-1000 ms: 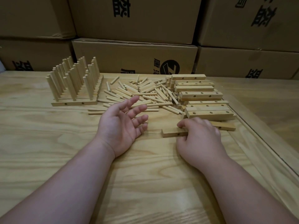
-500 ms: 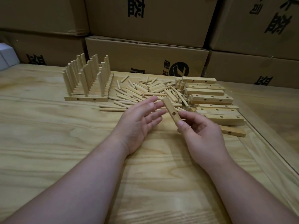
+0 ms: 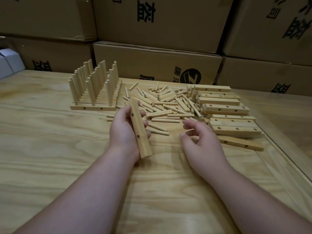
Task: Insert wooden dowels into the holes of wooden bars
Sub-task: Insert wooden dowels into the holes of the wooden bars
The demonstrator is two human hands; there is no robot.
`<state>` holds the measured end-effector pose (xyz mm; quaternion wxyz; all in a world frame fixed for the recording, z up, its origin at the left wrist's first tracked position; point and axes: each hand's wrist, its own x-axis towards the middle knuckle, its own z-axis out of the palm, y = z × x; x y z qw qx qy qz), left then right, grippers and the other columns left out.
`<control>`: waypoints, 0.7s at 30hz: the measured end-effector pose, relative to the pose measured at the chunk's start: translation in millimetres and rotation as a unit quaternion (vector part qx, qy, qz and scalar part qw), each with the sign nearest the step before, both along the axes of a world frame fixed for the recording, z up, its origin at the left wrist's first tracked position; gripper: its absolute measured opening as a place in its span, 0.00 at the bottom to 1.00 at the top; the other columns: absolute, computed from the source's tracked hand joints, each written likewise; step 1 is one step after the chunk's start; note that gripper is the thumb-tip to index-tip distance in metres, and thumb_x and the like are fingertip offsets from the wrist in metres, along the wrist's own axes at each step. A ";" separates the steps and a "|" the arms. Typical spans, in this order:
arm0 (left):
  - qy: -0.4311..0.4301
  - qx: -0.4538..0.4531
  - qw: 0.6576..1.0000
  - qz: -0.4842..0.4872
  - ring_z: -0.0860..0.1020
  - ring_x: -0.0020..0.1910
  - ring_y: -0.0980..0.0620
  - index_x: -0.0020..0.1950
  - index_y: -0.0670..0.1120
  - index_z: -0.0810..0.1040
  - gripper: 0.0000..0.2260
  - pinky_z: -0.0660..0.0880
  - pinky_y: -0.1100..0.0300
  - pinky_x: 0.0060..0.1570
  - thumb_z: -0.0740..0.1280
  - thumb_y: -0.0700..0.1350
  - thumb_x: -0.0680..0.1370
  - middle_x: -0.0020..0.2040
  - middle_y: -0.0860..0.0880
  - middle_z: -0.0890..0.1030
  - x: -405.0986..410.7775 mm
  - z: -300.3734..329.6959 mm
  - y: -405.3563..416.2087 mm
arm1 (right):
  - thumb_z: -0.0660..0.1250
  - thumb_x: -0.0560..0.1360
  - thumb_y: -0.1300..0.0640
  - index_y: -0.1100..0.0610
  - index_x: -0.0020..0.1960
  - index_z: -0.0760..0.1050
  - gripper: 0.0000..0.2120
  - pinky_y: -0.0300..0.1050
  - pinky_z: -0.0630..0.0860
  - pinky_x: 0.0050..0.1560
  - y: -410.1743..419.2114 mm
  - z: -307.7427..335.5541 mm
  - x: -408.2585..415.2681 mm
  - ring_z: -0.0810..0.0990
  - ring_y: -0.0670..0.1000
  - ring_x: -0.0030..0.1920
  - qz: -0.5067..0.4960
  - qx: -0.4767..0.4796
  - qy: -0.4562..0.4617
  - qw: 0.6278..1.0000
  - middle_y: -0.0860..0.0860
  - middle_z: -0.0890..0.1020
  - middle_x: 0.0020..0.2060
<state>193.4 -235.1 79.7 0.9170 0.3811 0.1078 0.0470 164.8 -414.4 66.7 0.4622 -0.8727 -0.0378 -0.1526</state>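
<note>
My left hand (image 3: 124,132) grips a bar (image 3: 139,128), fingers curled round its far side, thumb on the near side. The bar lies lengthwise in the palm, one end pointing away toward the dowels (image 3: 162,105), the other end sticking out past my wrist toward me. 2 holes show on its upper face. It is lifted off the counter (image 3: 50,149).

My right hand (image 3: 200,141) holds nothing; grip apart, fingers loosely curled, thumb and forefinger spread, hovering over the counter just right of the bar, not touching it.

Loose dowels lie in a scattered pile beyond both hands, mid-counter, a few strays just beyond my left fingers. Right of the pile sits a stack of bars (image 3: 226,108), holes showing on their faces; 1 single bar (image 3: 241,144) lies flat at the near edge of the stack, close to my right hand, apart from it.

Left of the pile stands a finished set (image 3: 94,92): bars laid side by side with dowels upright in 3 rows, the front bar showing 2 side holes.

Boxes (image 3: 157,65) with black print are stacked behind the counter. A white box (image 3: 8,63) sits at far left edge.
</note>
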 end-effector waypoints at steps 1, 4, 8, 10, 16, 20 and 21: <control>0.003 -0.012 1.000 0.015 0.71 0.29 0.54 0.53 0.49 0.83 0.12 0.65 0.63 0.24 0.61 0.50 0.81 0.35 0.51 0.77 -0.3 1.9 4.3 | 0.68 0.77 0.51 0.44 0.66 0.74 0.18 0.37 0.74 0.57 4.7 -1.4 5.2 0.75 0.38 0.55 0.007 -0.058 0.006 0.998 0.40 0.75 0.58; 0.005 -0.058 0.996 0.066 0.70 0.28 0.54 0.52 0.49 0.82 0.12 0.64 0.63 0.23 0.60 0.50 0.80 0.34 0.51 0.75 0.0 4.2 11.5 | 0.68 0.76 0.45 0.45 0.72 0.70 0.25 0.48 0.70 0.68 19.1 -3.1 19.4 0.72 0.47 0.65 0.034 -0.157 0.023 0.987 0.43 0.73 0.64; 0.021 -0.104 0.988 0.112 0.70 0.27 0.53 0.50 0.50 0.82 0.11 0.64 0.63 0.24 0.60 0.50 0.79 0.33 0.51 0.75 2.3 3.8 16.1 | 0.66 0.75 0.39 0.47 0.75 0.66 0.31 0.50 0.63 0.72 43.4 -2.8 39.3 0.64 0.51 0.72 0.039 -0.209 0.004 0.977 0.46 0.70 0.70; 0.023 -0.110 0.987 0.116 0.70 0.27 0.53 0.50 0.50 0.82 0.11 0.64 0.63 0.24 0.61 0.50 0.79 0.32 0.51 0.75 3.0 3.6 16.4 | 0.65 0.75 0.37 0.47 0.75 0.65 0.32 0.51 0.61 0.71 53.7 -5.5 47.3 0.63 0.51 0.73 0.038 -0.249 0.016 0.968 0.46 0.69 0.72; 0.024 -0.110 0.988 0.108 0.70 0.27 0.53 0.49 0.50 0.82 0.10 0.64 0.63 0.24 0.61 0.50 0.78 0.32 0.51 0.75 3.7 2.7 15.1 | 0.65 0.78 0.46 0.43 0.59 0.80 0.11 0.46 0.59 0.58 54.0 -10.5 47.1 0.69 0.47 0.64 0.040 -0.255 -0.012 0.966 0.39 0.76 0.58; 0.030 -0.105 0.988 0.107 0.71 0.27 0.52 0.49 0.49 0.83 0.10 0.65 0.63 0.24 0.62 0.49 0.78 0.33 0.51 0.76 2.4 3.6 13.6 | 0.66 0.78 0.46 0.43 0.56 0.80 0.08 0.47 0.62 0.58 42.1 -7.7 37.9 0.71 0.47 0.62 0.023 -0.258 0.008 0.966 0.39 0.76 0.56; 0.031 -0.099 0.989 0.106 0.71 0.27 0.52 0.49 0.49 0.83 0.10 0.65 0.63 0.24 0.62 0.49 0.78 0.33 0.50 0.76 2.3 3.7 12.7 | 0.66 0.78 0.45 0.43 0.56 0.80 0.08 0.48 0.63 0.60 37.4 -7.1 35.2 0.70 0.48 0.62 0.015 -0.259 0.023 0.966 0.40 0.75 0.56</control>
